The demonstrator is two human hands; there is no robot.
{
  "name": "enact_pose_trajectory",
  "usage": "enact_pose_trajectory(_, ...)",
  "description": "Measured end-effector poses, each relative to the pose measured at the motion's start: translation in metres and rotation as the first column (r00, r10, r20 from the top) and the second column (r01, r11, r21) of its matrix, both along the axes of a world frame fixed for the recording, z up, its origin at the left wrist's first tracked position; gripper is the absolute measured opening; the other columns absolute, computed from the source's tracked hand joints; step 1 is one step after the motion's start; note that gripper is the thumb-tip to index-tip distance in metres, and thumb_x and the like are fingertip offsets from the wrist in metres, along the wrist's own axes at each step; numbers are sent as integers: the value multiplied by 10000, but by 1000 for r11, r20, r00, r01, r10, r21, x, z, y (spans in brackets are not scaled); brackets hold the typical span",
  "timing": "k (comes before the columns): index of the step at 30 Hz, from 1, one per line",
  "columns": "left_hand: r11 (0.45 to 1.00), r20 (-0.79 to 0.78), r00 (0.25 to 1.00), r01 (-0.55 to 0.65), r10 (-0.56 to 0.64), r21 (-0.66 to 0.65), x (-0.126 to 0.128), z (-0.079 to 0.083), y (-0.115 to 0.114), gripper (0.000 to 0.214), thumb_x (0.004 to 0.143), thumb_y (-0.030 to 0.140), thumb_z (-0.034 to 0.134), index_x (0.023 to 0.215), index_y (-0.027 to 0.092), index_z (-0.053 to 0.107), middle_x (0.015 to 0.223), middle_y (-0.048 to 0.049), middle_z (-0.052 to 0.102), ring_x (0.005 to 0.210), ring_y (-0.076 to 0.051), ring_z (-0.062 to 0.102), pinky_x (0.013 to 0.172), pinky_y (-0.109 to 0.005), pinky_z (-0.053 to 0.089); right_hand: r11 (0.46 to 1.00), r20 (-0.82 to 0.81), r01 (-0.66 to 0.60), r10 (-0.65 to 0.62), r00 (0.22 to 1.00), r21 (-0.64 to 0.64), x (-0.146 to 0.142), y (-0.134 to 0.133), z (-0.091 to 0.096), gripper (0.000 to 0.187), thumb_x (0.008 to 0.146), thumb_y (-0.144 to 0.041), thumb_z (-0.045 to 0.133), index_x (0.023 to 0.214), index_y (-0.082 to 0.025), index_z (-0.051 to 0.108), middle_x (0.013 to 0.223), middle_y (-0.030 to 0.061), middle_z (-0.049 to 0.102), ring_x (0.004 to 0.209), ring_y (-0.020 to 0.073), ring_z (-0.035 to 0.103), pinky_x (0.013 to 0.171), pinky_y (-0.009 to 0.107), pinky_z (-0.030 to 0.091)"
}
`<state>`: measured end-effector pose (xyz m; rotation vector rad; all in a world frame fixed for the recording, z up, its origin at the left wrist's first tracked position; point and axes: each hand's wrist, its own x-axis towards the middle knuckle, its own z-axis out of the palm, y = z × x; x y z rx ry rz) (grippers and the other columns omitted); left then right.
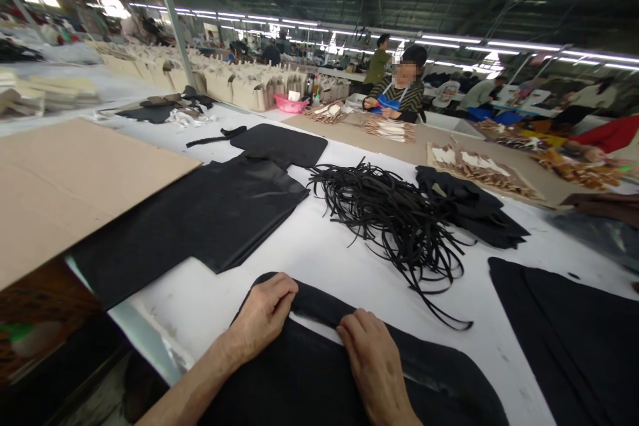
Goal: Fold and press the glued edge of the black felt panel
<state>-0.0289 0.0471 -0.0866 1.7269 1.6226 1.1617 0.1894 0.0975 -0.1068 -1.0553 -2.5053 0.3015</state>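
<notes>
A black sheet of leather-like material with rounded corners lies in front of me on the white tabletop. Its far edge forms a black band, and a narrow gap of white shows between band and sheet. With thumb and fingers closed, my left hand grips the band near its left corner. My right hand has its fingers curled over the band further right, pinching it. Whether band and sheet are one piece I cannot tell. Beyond my hands lies a tangled heap of thin black strips.
Black panels lie at left, partly under a tan board. Another black panel is at right, a crumpled black pile behind the strips. A pink basket stands further back. Across the table a person handles something blue.
</notes>
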Motion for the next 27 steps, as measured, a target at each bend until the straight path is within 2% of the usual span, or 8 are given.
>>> enact_pose_trajectory(5, 997, -70, 996, 48, -52, -55, 1, 3, -1, 169, 880, 129, 370, 849, 210, 515, 849, -4, 522, 770, -127, 514, 708, -253, 391, 1000, 1, 8, -8, 1000, 2, 1, 0, -2, 295, 971, -261, 295, 749, -232, 487, 738, 12, 498, 712, 202, 470, 663, 345, 321)
enact_pose_trajectory(9, 985, -169, 976, 116, -137, -130, 2, 7, -3, 224, 777, 61, 468, 915, 226, 529, 938, 2, 519, 810, -133, 525, 739, -252, 404, 1000, -1, 16, -16, 1000, -13, 1, 0, -2, 293, 972, -257, 291, 757, -233, 489, 748, 14, 502, 726, 203, 476, 676, 348, 327)
enact_pose_trajectory(12, 980, -232, 960, 123, -157, -154, 2, 8, -4, 292, 720, 54, 530, 951, 232, 529, 1015, -4, 498, 865, -150, 524, 785, -267, 410, 1000, -3, 0, 0, 1000, -30, 1, 1, -2, 283, 968, -245, 305, 750, -231, 485, 745, 13, 501, 724, 203, 471, 673, 350, 324)
enact_pose_trajectory(21, 980, -292, 939, 148, -182, -134, 0, 3, -4, 164, 836, 83, 419, 877, 204, 522, 960, -19, 483, 822, -134, 513, 738, -253, 407, 999, 23, -5, 6, 1000, -39, 2, 1, 0, 252, 952, -226, 345, 741, -230, 481, 749, 12, 494, 714, 208, 449, 658, 356, 305)
enact_pose_trajectory(27, 984, -305, 937, 142, -169, -108, 2, 2, -2, 203, 897, 139, 339, 791, 186, 506, 891, -20, 480, 747, -120, 502, 677, -244, 396, 999, 25, 2, -1, 1000, -45, 1, 2, -1, 241, 946, -210, 355, 748, -227, 490, 748, 10, 495, 714, 205, 452, 671, 352, 313)
